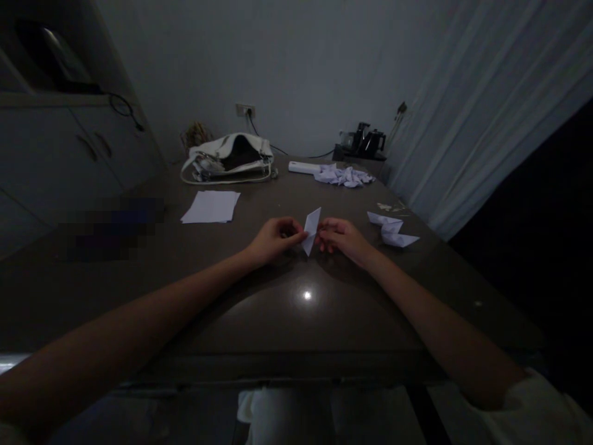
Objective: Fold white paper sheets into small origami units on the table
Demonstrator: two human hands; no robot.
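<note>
A small white folded paper (312, 230), shaped like a slanted four-sided piece, stands tilted above the middle of the table. My left hand (277, 240) pinches its left side between thumb and fingers. At the paper's right edge, my right hand (341, 238) has its fingers curled and closed against it; the exact contact is partly hidden. To the right of my right hand lie folded paper pieces (393, 228) with pointed ends. A stack of flat white paper sheets (212, 206) rests on the table beyond my left forearm.
A white handbag (229, 159) sits at the back left of the dark table (278, 327). Behind my right hand are a heap of folded papers (345, 176) and a white long object (304, 167). Small scraps (391, 207) lie right. A black kettle (373, 143) stands farther back.
</note>
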